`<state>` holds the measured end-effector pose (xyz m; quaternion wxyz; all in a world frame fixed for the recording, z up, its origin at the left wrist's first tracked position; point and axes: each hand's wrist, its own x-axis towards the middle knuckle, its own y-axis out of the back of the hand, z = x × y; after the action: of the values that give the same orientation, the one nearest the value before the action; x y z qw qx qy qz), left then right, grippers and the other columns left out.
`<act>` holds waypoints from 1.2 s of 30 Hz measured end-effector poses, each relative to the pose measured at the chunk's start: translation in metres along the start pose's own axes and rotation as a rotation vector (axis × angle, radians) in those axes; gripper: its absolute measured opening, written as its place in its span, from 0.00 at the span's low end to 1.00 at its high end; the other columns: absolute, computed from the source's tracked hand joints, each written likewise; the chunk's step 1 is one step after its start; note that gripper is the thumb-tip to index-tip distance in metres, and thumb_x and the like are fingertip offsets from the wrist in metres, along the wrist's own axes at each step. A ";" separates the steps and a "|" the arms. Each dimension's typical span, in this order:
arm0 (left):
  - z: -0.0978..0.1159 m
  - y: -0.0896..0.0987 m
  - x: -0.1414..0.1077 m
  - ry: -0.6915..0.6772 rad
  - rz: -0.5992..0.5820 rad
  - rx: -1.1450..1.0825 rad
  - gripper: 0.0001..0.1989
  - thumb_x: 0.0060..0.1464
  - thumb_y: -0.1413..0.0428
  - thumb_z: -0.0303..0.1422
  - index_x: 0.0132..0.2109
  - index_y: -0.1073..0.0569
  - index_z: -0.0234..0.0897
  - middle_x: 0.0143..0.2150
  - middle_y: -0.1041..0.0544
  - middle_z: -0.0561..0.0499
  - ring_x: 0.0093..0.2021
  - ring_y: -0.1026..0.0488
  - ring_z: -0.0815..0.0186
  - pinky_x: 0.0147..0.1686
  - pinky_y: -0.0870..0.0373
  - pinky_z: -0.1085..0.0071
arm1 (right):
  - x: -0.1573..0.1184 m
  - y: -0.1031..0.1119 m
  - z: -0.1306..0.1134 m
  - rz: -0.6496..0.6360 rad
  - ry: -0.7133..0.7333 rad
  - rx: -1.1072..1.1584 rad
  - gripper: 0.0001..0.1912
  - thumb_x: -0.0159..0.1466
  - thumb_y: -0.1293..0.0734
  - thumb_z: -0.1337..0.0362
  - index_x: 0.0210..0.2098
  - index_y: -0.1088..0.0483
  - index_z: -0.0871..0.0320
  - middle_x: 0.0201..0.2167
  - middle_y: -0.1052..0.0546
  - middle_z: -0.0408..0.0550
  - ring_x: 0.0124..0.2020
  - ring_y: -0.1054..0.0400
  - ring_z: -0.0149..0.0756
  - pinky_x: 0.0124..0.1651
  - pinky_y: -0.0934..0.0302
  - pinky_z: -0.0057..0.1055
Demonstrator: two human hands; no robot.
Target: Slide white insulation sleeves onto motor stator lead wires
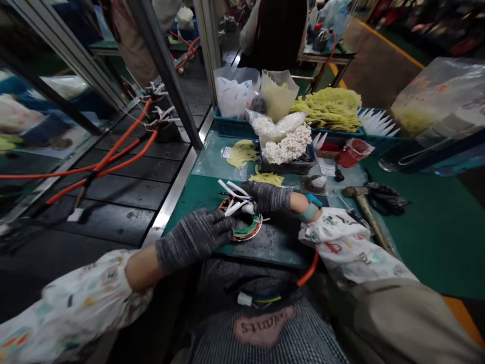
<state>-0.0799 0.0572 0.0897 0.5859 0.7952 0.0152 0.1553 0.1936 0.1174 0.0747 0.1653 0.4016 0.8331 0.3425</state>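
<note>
A round wound coil ring point(248, 232) with green and copper-coloured parts lies on the green table near its front edge. White sleeved wires point(232, 189) stick up from its far side. My left hand point(197, 235), in a grey glove, rests on the ring's left side with its fingers stretched out. At the upper right of the ring, my right hand point(271, 197), also gloved, has its fingers curled down at the white sleeves; its fingertips are hidden, so what they grip is unclear.
Behind are a bin of white pieces point(288, 144), yellow pieces point(329, 108) and a red cup point(353, 151). A hammer point(373, 217) lies on the right. Metal posts point(162, 65) and an orange cable point(113, 151) are at left. A person point(278, 33) is beyond the table.
</note>
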 end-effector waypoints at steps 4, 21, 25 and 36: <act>0.011 -0.017 -0.018 0.103 0.117 0.021 0.15 0.66 0.39 0.28 0.57 0.19 0.46 0.63 0.16 0.50 0.66 0.25 0.59 0.68 0.33 0.58 | -0.017 0.017 0.023 0.158 0.107 0.022 0.26 0.66 0.23 0.56 0.62 0.23 0.51 0.57 0.17 0.50 0.54 0.21 0.48 0.61 0.25 0.47; 0.056 -0.071 0.011 0.484 0.350 -0.120 0.14 0.69 0.36 0.44 0.52 0.23 0.40 0.40 0.16 0.51 0.52 0.17 0.53 0.59 0.22 0.51 | -0.014 0.065 0.045 0.806 0.000 -0.319 0.03 0.65 0.29 0.60 0.38 0.25 0.52 0.45 0.17 0.53 0.50 0.24 0.49 0.59 0.30 0.52; 0.060 -0.074 0.013 0.455 0.363 -0.108 0.14 0.68 0.36 0.46 0.49 0.23 0.42 0.37 0.17 0.53 0.47 0.16 0.54 0.57 0.21 0.51 | -0.043 0.058 -0.005 0.996 0.135 0.145 0.06 0.66 0.29 0.60 0.37 0.31 0.47 0.38 0.17 0.44 0.40 0.20 0.44 0.45 0.22 0.47; 0.049 -0.065 0.010 0.436 0.339 -0.267 0.13 0.69 0.38 0.45 0.51 0.19 0.43 0.45 0.15 0.47 0.60 0.21 0.47 0.58 0.22 0.50 | -0.124 -0.024 -0.062 0.956 -0.117 -0.078 0.01 0.73 0.31 0.61 0.42 0.28 0.46 0.33 0.21 0.45 0.33 0.22 0.45 0.35 0.23 0.44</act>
<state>-0.0466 0.0338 0.0180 0.6340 0.6502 -0.0128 0.4185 0.2236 -0.0177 0.1015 0.0509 0.7515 0.5312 0.3879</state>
